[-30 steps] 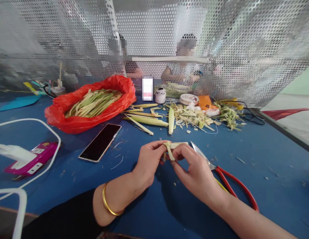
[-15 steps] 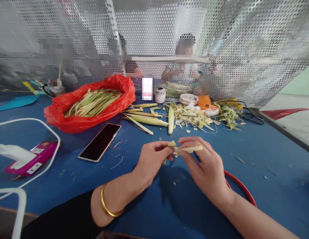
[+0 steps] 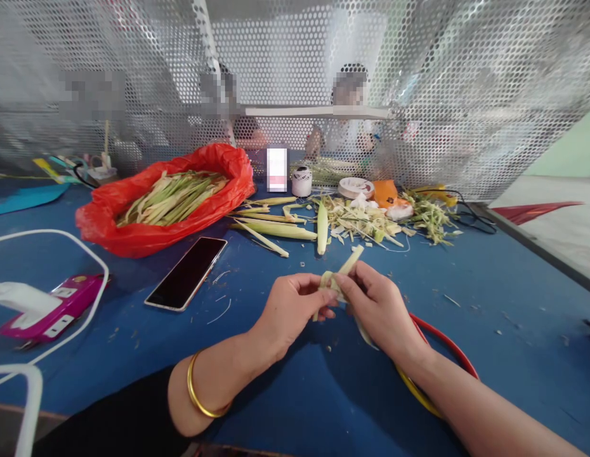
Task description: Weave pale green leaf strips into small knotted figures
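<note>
Thumb and fingers of my left hand pinch a small folded piece of pale leaf strip. My right hand closes on the same work from the other side. One flat end of the strip sticks up past the right fingers, and a thin tail hangs below that palm. The two hands nearly touch just above the blue table. Fingers hide most of the fold. Beyond the hands lie a broad pale-green leaf and several long leaf strips.
A red plastic bag full of leaf strips stands back left, behind a phone. Leaf scraps are heaped back right. A magenta power strip with a white cable sits left. Red tubing curves by my right wrist. A perforated screen stands behind.
The free end of the leaf strip has swung from pointing right to pointing up and away. My right hand has turned, its thumb now pressing near the fold. The view has shifted slightly.
</note>
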### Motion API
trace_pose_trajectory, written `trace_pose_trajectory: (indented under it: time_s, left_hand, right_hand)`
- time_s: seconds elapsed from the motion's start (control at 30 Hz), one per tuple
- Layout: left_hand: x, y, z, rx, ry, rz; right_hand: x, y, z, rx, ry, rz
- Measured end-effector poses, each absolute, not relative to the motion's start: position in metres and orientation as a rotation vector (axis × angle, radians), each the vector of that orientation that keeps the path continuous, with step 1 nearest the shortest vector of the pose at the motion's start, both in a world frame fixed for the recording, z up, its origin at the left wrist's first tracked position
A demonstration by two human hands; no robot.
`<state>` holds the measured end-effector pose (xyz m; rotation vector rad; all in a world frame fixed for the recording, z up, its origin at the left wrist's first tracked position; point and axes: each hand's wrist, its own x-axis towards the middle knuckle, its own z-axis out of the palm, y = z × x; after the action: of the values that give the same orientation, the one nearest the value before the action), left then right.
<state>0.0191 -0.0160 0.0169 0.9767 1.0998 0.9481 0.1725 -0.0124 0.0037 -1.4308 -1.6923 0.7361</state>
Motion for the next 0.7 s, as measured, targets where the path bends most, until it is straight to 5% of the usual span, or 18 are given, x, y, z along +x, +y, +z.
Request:
trace_pose_trajectory:
  time_s: [0.3,0.7]
  left_hand:
    - [0.017,-0.008,0.018,0.767,1.169,1.06]
    - [0.016,-0.008,0.014,0.705,1.109,1.093]
  right_hand:
    - [0.178,-0.02,0.014,-1.246,-2.048,0.025]
    - [0.164,-0.032,0.005,-1.15,-2.194,0.174]
